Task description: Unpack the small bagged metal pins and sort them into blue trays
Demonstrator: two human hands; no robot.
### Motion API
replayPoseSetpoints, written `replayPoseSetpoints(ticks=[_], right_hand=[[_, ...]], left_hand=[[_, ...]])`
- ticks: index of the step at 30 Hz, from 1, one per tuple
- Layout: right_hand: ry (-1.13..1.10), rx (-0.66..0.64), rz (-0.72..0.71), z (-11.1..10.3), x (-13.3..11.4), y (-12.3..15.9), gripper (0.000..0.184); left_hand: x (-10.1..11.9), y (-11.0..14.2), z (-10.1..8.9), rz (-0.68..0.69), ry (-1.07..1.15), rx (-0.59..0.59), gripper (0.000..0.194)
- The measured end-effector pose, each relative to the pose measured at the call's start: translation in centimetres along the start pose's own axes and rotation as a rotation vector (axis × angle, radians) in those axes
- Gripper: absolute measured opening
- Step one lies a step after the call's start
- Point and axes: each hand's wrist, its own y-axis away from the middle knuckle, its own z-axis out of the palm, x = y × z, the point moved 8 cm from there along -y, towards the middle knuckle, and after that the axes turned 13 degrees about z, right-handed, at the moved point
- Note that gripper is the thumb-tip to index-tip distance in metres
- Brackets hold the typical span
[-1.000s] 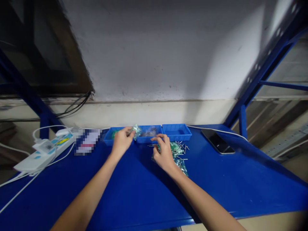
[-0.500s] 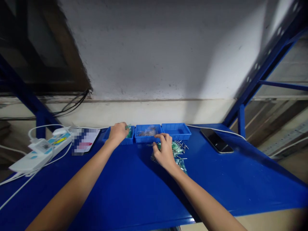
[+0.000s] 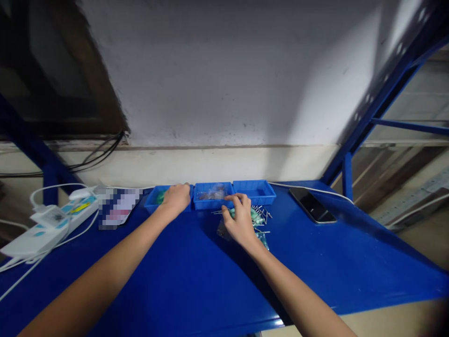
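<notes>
My left hand [image 3: 177, 199] is over the right side of the left blue bin [image 3: 150, 202], its fingers curled closed and their tips hidden. Something green [image 3: 160, 197] shows inside that bin. On the tabletop, a pile of thin metal pins with green parts [image 3: 258, 216] lies partly behind my right hand [image 3: 239, 219]. That hand is held over the pile's left side, thumb and index finger apart with a gap between them. Close below it is a small clear-and-green plastic packet [image 3: 262, 239]. A dark clear bag [image 3: 222, 229] peeks out beside the thumb.
The middle blue bin [image 3: 196, 202] holds clear bags of small parts; the right blue bin [image 3: 254, 189] stands beside it. A phone [image 3: 312, 206] lies on the right. At left are a white power strip [image 3: 52, 224] with cables and a blurred flat item [image 3: 121, 206]. A wall rises behind.
My left hand has moved right across the left bin, and the green packet seen at its fingertips is out of sight. My right hand stays over the pile. The view has shifted slightly.
</notes>
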Motion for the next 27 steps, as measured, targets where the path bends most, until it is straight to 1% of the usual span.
replayPoseSetpoints(ticks=[3,5,7,8,9,10,11,12,13,14,16,18,20,22,26,27], right_hand=[[0.006,-0.01,-0.034,-0.9,0.3,-1.0,0.023],[0.007,-0.025,-0.038,-1.8,1.1,-2.2,0.022],[-0.002,-0.007,0.026,-3.1,2.9,-3.5,0.023],[0.008,-0.006,0.07,-3.7,3.9,-4.1,0.024],[0.036,-0.033,0.105,-3.9,4.8,-4.6,0.025],[0.081,-0.096,0.122,-3.9,5.5,-4.8,0.025],[0.139,-0.186,0.117,-3.5,5.9,-4.9,0.025],[0.201,-0.285,0.093,-3.0,6.2,-4.7,0.025],[0.259,-0.375,0.057,-2.5,6.3,-4.4,0.026],[0.311,-0.441,0.02,-2.1,6.2,-3.9,0.029],[0.396,-0.501,-0.03,-1.6,6.1,-3.2,0.038],[0.461,-0.539,-0.036,-1.1,6.1,-2.6,0.046],[0.492,-0.57,-0.036,-0.4,6.1,-2.2,0.047],[0.489,-0.554,-0.068,0.1,5.8,-2.0,0.04],[0.422,-0.414,-0.198,0.3,4.1,-2.3,0.017],[0.393,-0.369,-0.222,0.1,3.5,-2.3,0.015]], left_hand=[[-0.1,2.2,0.8,-0.019,-0.009,0.062,0.037],[-0.5,3.3,0.9,-0.041,-0.005,0.13,0.04],[-0.3,4.3,0.7,-0.037,-0.002,0.238,0.039],[0.1,4.8,0.4,-0.022,-0.004,0.314,0.038],[0.8,5.4,0.1,0.002,-0.002,0.401,0.036],[1.6,6.0,-0.2,0.041,0.011,0.491,0.035],[2.7,6.6,-0.4,0.092,0.036,0.563,0.034],[4.1,7.0,-0.3,0.168,0.082,0.598,0.033],[5.6,7.3,0.0,0.268,0.138,0.59,0.031],[7.3,7.4,0.6,0.377,0.195,0.549,0.029],[10.2,7.8,1.8,0.559,0.295,0.437,0.027],[11.9,8.1,2.7,0.654,0.364,0.361,0.025],[12.3,8.3,3.2,0.669,0.393,0.334,0.022],[12.0,8.4,3.3,0.631,0.395,0.339,0.021],[10.6,8.5,3.2,0.546,0.425,0.37,0.019],[10.2,8.4,3.2,0.528,0.457,0.379,0.018]])
